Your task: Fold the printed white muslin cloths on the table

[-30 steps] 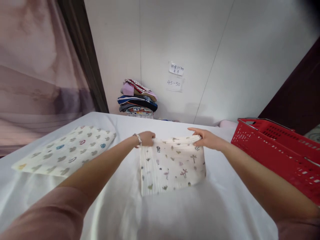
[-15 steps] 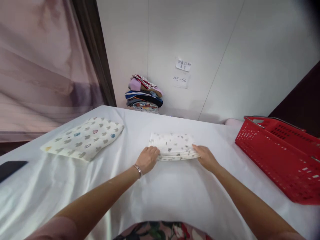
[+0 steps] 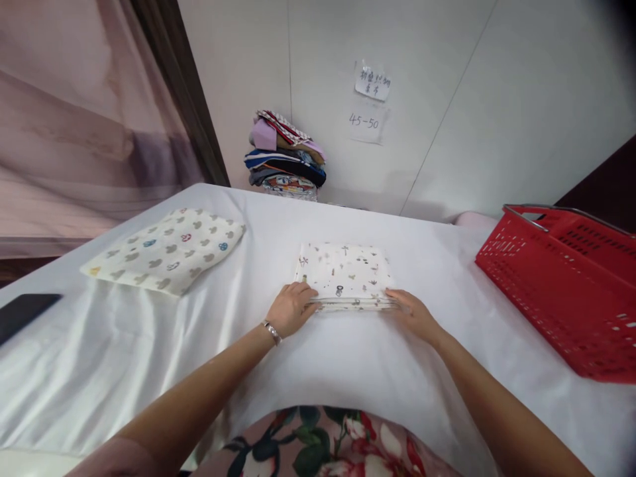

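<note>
My left grip (image 3: 291, 309) and right grip (image 3: 415, 317) pinch the patterned white cloth (image 3: 348, 270) at its near corners; layered flat, it looks nearly folded.

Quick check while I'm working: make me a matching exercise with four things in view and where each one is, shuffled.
1. Left hand
2. Red basket
3. Grey-patterned cloth
4. Fabric pile

A. Beyond the table's far edge, by the wall
B. On the table, left side
C. At the near left corner of the small-print cloth
D. At the right of the view

Pairs: 1-C, 2-D, 3-B, 4-A
</note>
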Available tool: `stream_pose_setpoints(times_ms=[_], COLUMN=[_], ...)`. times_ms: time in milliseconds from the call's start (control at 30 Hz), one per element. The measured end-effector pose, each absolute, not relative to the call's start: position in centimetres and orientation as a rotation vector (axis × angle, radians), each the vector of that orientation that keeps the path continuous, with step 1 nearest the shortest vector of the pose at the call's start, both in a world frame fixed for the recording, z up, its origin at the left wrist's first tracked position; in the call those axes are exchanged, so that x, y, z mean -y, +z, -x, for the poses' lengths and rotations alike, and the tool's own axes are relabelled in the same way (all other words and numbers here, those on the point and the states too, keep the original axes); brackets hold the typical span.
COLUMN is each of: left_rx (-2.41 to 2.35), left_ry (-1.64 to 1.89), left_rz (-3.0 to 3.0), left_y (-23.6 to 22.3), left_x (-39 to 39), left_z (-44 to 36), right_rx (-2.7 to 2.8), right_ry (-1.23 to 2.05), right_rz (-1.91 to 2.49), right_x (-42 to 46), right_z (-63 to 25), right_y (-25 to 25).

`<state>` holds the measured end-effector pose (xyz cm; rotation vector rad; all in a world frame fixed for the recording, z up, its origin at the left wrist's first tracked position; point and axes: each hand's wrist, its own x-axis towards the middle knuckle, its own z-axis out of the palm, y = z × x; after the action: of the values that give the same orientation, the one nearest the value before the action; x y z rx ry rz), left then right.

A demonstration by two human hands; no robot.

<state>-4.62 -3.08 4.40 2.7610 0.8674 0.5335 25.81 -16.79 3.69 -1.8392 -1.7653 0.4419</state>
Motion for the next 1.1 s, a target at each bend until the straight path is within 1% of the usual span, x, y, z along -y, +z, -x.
stream_pose_setpoints(times_ms=[133, 367, 667, 800, 933, 1100], left_rx=[-0.856, -0.739, -0.758, -0.750, -0.784, -0.709], left_ry=[0.552, 0.548, 0.728, 0.703, 0.694, 0.543], left_rz=[-2.772, -2.816, -2.730, -2.751, -2.752, -2.874], left_y=[4.4, 4.0, 4.0, 3.8, 3.9, 4.1], left_x=[2.5, 2.0, 2.3, 2.4, 2.3, 1.7], left_z=[3.3, 2.4, 2.7, 2.9, 2.4, 1.6], right_rx=[1.658, 1.823, 1.759, 1.782, 1.840, 1.902], right_ry=[0.363, 0.292, 0.024, 0.066, 0.058, -0.005], right_rz=[1.876, 1.888, 1.761, 1.791, 1.812, 1.777], right_x=[16.1, 14.7, 15.6, 16.2, 15.9, 15.5], right_z=[-25.6, -26.2, -26.2, -26.3, -26.0, -25.2], right_y=[4.3, 3.4, 2.8, 2.0, 2.3, 2.9])
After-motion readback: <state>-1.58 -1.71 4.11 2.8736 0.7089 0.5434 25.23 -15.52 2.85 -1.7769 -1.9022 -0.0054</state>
